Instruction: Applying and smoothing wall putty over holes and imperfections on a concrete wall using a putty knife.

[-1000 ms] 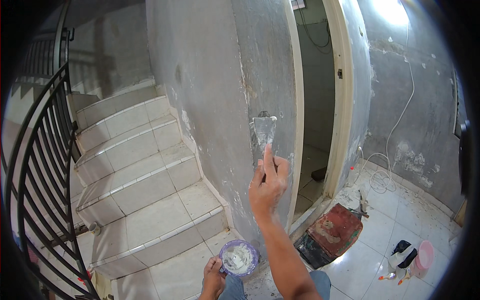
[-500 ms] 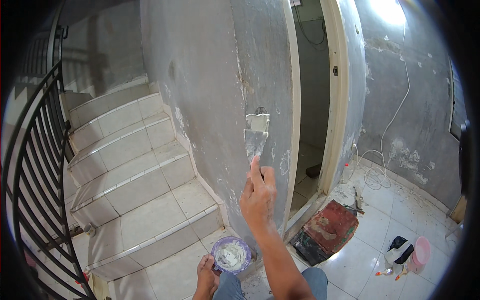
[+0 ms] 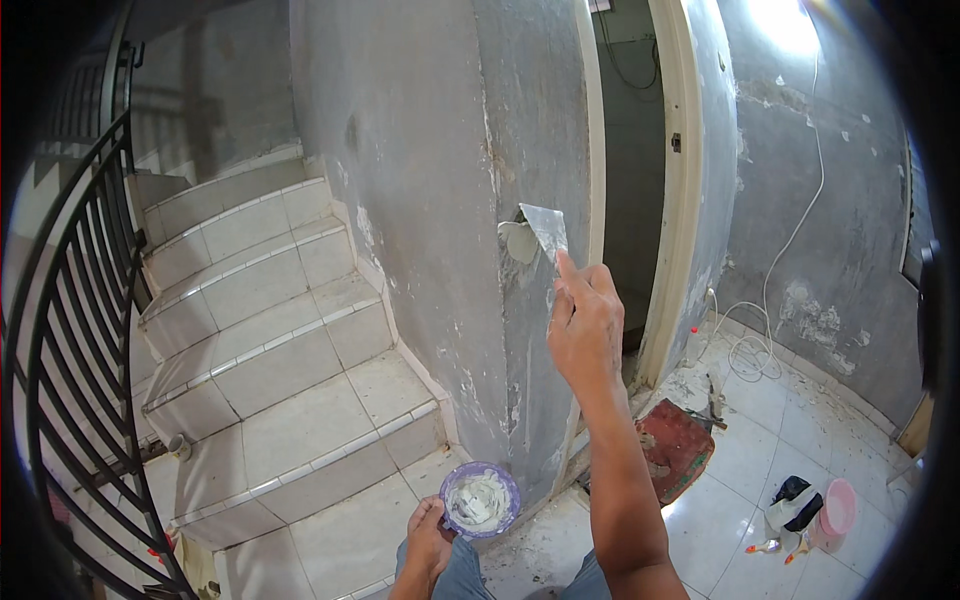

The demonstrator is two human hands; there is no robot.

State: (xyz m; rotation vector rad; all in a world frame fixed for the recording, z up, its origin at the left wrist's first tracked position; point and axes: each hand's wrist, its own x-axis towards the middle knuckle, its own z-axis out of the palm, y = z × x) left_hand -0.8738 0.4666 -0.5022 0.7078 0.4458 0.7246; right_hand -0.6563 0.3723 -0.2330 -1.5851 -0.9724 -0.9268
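My right hand (image 3: 588,312) is closed around the handle of a putty knife (image 3: 545,229), its blade tilted against the grey wall near the corner. Just left of the blade, a patch of pale wet putty (image 3: 518,243) covers part of the wall. Low in front of me, my left hand (image 3: 430,532) grips the rim of a round purple bowl (image 3: 449,487). White putty (image 3: 480,502) lies inside the bowl, smeared up its sides.
White-tiled stairs (image 3: 290,357) with a black metal railing (image 3: 75,300) rise at left. A doorway (image 3: 635,170) opens right of the corner. On the floor stand a worn red-topped object (image 3: 678,450), a pink bucket (image 3: 838,507) and brushes (image 3: 797,547). A white cable (image 3: 790,240) trails down the right wall.
My right hand has moved right with the putty knife, whose blade has turned to lean left. The putty on the wall is now spread into a rounder patch. The bowl has shifted slightly right.
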